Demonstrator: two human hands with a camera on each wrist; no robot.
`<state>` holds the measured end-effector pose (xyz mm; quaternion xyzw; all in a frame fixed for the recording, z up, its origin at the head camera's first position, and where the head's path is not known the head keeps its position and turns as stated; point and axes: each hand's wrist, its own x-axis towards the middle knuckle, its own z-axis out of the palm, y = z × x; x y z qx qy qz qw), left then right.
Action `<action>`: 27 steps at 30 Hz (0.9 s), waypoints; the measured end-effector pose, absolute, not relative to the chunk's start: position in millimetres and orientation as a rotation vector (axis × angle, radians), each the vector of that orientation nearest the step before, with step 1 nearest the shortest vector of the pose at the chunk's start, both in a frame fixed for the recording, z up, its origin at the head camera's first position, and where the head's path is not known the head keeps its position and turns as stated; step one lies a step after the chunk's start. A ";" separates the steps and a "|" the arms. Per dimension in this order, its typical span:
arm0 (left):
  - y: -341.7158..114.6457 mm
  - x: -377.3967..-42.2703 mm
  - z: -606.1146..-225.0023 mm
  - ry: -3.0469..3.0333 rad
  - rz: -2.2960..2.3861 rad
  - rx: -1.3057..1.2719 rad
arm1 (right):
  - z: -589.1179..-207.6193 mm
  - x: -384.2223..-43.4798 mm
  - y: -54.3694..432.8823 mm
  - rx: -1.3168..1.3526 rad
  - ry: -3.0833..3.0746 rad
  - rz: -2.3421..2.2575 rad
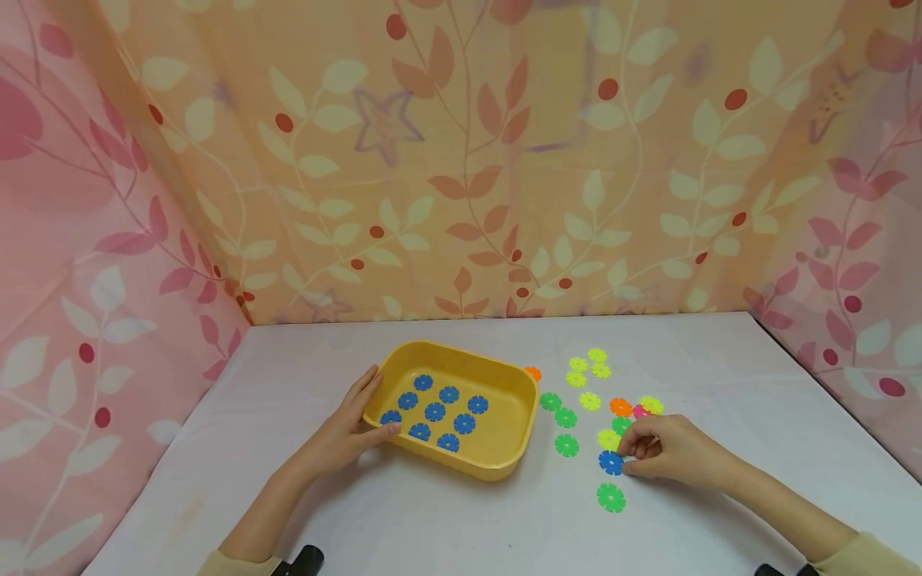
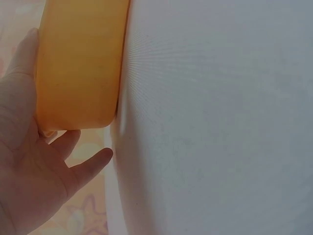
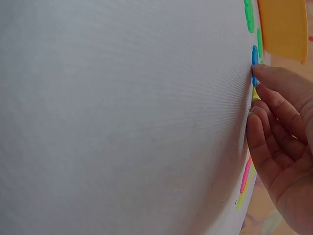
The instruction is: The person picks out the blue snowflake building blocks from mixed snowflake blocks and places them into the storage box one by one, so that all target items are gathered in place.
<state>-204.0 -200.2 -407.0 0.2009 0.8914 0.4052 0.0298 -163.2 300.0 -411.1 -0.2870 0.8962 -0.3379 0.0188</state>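
A yellow plastic tray (image 1: 515, 416) sits on the white table, with several blue notched discs (image 1: 435, 411) spread over its floor. My left hand (image 1: 353, 424) grips the tray's left end, thumb over the near rim and fingers along the outer side. In the left wrist view that hand (image 2: 39, 161) is at the tray's wall (image 2: 80, 68). To the right of the tray, my right hand (image 1: 673, 450) pinches the right edge of a blue notched disc (image 1: 611, 462) at the table surface. In the right wrist view, the thumb overlaps this blue disc (image 3: 255, 54).
Around the right hand lie a green disc (image 1: 611, 498), yellow disc (image 1: 608, 439), orange disc (image 1: 620, 407) and pink disc (image 1: 640, 411). Several green discs (image 1: 566, 446) lie beside the tray, with yellow discs (image 1: 579, 364) farther back. Patterned cloth (image 1: 461, 200) surrounds the table's back and sides.
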 end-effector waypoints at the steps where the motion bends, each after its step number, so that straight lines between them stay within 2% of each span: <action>1: -200.2 -203.9 -407.0 2.750 1.250 0.622 | -411.0 -163.0 299.8 -0.897 2.784 -1.048; 13: -201.2 -203.8 -408.1 2.749 1.256 0.638 | -414.2 -164.0 300.2 -0.993 2.808 -1.052; 27: -200.5 -204.2 -408.7 2.763 1.233 0.620 | -413.0 -164.6 298.4 -0.966 2.831 -1.002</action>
